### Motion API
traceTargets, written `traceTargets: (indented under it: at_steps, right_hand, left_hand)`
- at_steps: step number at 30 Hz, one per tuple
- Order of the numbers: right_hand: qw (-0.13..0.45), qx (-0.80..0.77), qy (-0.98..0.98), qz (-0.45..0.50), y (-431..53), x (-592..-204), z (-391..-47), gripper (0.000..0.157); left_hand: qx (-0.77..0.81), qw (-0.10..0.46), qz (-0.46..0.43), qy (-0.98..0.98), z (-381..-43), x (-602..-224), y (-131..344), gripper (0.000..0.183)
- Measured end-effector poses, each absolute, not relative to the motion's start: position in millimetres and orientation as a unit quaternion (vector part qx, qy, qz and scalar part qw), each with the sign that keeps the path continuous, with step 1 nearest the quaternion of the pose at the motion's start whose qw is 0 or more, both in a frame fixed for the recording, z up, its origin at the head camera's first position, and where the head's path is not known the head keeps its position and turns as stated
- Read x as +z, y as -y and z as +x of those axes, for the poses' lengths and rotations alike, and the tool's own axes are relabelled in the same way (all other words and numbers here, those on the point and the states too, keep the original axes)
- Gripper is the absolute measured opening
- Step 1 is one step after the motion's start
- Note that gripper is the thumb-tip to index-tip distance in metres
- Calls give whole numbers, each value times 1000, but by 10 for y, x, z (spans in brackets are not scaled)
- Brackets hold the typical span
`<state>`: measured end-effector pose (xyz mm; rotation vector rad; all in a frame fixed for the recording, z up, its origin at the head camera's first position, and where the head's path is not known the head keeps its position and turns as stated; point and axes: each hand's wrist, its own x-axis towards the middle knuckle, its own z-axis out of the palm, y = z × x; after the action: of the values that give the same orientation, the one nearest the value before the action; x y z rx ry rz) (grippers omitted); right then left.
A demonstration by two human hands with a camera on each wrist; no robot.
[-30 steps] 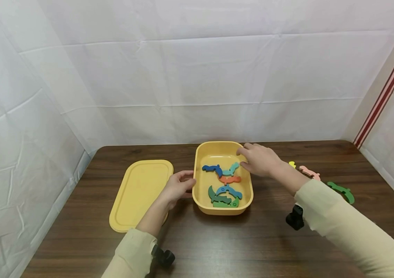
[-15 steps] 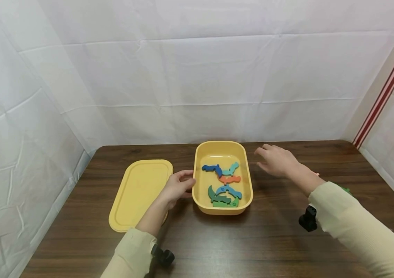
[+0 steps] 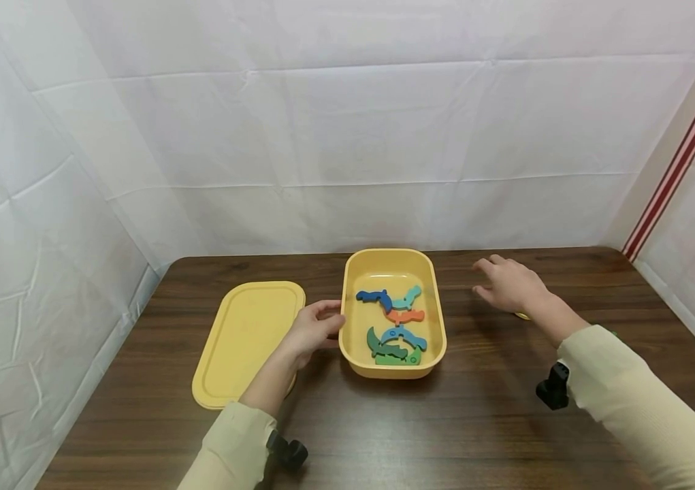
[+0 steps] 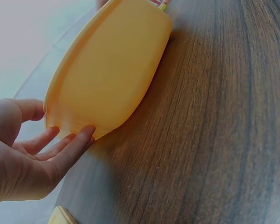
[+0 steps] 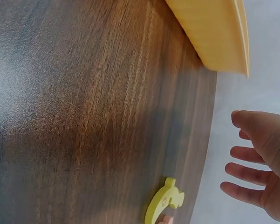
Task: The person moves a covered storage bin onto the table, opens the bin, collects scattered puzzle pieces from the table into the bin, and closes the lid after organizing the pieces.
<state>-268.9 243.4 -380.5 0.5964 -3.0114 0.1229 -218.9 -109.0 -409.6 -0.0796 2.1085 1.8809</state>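
Note:
A yellow rectangular tub (image 3: 393,372) stands upright with several curved animal-shaped pieces lying flat inside, among them a dark blue piece (image 3: 375,297), an orange piece (image 3: 405,316) and a dark green piece (image 3: 386,348). My left hand (image 3: 315,330) rests its fingertips against the tub's left outer wall; the left wrist view shows the thumb at the rim and loosely extended fingers below it. Held above the table, right of the tub, my right hand (image 3: 511,284) has parted fingers and nothing in them. Below it lies a yellow curved piece (image 5: 164,203), and part of a pink piece (image 5: 166,220) shows beside that.
A flat yellow lid (image 3: 252,340) lies left of the tub, partly behind the left forearm. The right sleeve nearly covers a green piece (image 3: 614,333). White sheeting (image 3: 347,136) hangs behind the dark wooden table (image 3: 384,435).
My right hand has moved right, from over the tub's right rim to above the table near the loose pieces. The left hand, tub and pieces inside have stayed put.

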Motion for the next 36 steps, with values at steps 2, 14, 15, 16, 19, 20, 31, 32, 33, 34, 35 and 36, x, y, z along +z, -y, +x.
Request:
traceTargets:
  at_steps: [2,14,15,16,19,20,31,32,33,34,35,36]
  right_hand:
    - [32,43,982,180,-2461,-3825,-2695,42]
    - [5,56,990,129,-2625,-3950,-2701,45]
    - [2,57,990,127,-2637,-3959,-2702,45]
    - [0,57,990,126,-2649,-3966,-2703,45]
    - [-7,56,991,121,-2679,-3987,-2698,46]
    - [-9,55,991,119,-2690,-3995,-2697,46]
    - [-13,56,993,98,-2800,-4081,-2685,46]
    - [-15,56,994,95,-2809,-4088,-2684,47]
    - [-19,57,994,91,-2819,-4094,-2682,48]
    - [-22,56,994,87,-2828,-4100,-2680,48]
    - [-25,56,995,84,-2834,-4102,-2675,49]
    - [-28,56,995,79,-2842,-4106,-2672,50]
  left_hand:
    - [655,153,-32,-739,-2211,-4134,1090,41]
    - [649,153,-39,-744,-2214,-4129,1091,41]
    - [649,153,-39,-744,-2212,-4127,1090,41]
    - [650,154,-40,-743,-2212,-4127,1090,41]
    - [650,155,-41,-743,-2209,-4125,1087,41]
    - [649,155,-41,-743,-2207,-4123,1086,41]
    - [652,156,-43,-741,-2212,-4132,1089,40]
    - [652,155,-41,-741,-2211,-4132,1090,40]
    - [652,155,-39,-742,-2210,-4133,1091,40]
    - [651,155,-39,-742,-2209,-4131,1091,40]
    - [651,154,-40,-742,-2209,-4129,1091,40]
    - [651,154,-39,-742,-2209,-4130,1091,40]
